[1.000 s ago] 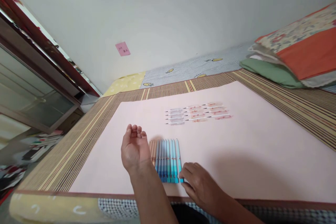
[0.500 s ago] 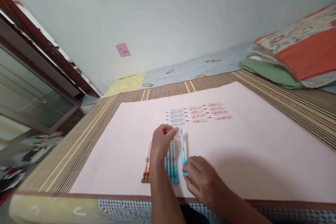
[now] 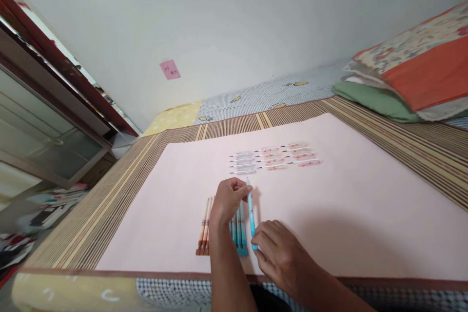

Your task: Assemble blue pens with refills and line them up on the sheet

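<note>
A light blue pen [image 3: 251, 214] is held upright, tip away from me, over the pink sheet [image 3: 164, 195]. The thumb and fingers of my left hand [image 3: 228, 200] are closed around its upper part near the tip. My right hand [image 3: 283, 251] grips its lower end, fingers curled. Under my left wrist lie several blue-green pens [image 3: 240, 231] side by side, partly hidden. Left of that wrist lie orange-brown pens [image 3: 203, 229], also partly covered by my arm. Beyond my hands, several slim pen refills [image 3: 243, 160] with dark tips rest in rows.
The sheet lies on a striped mat [image 3: 120, 170] over a bed. Folded bedding with an orange and floral cover [image 3: 427, 68] is piled at the right, above green cloth [image 3: 376, 102]. A pink note [image 3: 170, 69] is stuck on the wall. A glass-panelled door [image 3: 44, 122] stands at the left.
My left hand has closed on the upper part of the pen; before, its thumb was beside the tip. The pen and right hand have shifted slightly left and nearer to me.
</note>
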`<control>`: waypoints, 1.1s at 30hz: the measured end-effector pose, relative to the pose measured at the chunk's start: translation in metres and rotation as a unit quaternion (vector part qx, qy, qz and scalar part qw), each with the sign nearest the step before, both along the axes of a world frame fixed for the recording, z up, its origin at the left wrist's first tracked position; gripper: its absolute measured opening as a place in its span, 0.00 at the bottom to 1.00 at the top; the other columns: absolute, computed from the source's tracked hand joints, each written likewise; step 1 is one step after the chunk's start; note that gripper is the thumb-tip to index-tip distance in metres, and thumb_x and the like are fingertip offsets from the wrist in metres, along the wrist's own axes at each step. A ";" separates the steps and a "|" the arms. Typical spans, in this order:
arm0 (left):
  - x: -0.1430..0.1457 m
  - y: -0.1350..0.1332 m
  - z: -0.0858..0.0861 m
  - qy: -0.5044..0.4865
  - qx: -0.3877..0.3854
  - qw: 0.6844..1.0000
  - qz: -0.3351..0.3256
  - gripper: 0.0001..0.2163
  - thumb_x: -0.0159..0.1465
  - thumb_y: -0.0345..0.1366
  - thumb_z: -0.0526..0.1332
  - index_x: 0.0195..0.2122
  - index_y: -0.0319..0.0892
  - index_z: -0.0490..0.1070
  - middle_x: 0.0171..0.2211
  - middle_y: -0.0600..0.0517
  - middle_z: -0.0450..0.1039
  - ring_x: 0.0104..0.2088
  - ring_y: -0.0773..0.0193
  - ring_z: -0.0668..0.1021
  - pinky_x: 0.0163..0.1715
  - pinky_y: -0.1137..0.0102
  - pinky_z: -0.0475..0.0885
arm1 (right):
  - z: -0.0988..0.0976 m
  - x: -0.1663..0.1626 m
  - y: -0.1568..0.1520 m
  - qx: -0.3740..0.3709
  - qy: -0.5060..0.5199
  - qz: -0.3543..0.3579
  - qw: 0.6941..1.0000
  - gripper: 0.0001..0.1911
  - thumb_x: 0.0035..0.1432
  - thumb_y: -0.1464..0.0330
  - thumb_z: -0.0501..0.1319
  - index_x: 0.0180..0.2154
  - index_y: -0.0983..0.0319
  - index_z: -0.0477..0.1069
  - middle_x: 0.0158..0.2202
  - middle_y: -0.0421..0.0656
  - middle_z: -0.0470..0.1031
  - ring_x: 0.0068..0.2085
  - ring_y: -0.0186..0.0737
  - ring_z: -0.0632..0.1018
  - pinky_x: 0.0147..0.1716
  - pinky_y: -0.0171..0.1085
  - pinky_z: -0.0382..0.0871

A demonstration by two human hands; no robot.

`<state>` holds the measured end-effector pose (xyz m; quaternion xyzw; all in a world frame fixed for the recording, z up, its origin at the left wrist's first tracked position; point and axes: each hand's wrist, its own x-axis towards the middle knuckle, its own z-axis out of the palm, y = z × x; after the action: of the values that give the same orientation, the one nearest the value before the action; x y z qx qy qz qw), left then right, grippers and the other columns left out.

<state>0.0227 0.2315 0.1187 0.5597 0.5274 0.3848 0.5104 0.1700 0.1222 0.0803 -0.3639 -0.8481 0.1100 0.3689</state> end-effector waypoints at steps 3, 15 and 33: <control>-0.001 0.000 -0.001 0.022 -0.004 1.000 -0.003 0.12 0.53 0.43 0.68 0.27 0.39 0.71 0.21 0.52 0.72 0.23 0.66 0.73 0.29 0.70 0.66 | -0.001 -0.001 -0.001 -0.002 -0.001 -0.002 1.000 0.08 0.59 0.79 0.54 0.35 0.61 0.66 0.33 0.43 0.68 0.36 0.41 0.68 0.36 0.39 0.60; -0.028 -0.019 0.048 -0.141 0.139 0.921 0.335 0.16 0.56 0.47 0.66 0.38 0.39 0.75 0.32 0.49 0.77 0.31 0.64 0.78 0.31 0.71 0.67 | -0.034 -0.015 -0.006 -0.123 -0.013 0.009 0.992 0.08 0.58 0.79 0.56 0.37 0.61 0.67 0.35 0.43 0.70 0.38 0.41 0.68 0.38 0.39 0.60; -0.025 -0.020 0.050 -0.218 0.140 0.903 0.341 0.12 0.56 0.43 0.67 0.36 0.40 0.76 0.30 0.51 0.75 0.29 0.68 0.76 0.30 0.73 0.65 | -0.027 -0.017 -0.006 -0.138 -0.038 0.000 0.990 0.05 0.60 0.76 0.58 0.37 0.61 0.68 0.38 0.43 0.69 0.39 0.42 0.69 0.38 0.39 0.62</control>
<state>-0.0027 0.2114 0.1691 0.3134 0.5020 0.7180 0.3663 0.1533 0.1163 0.0530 -0.4155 -0.8382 0.2121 0.2825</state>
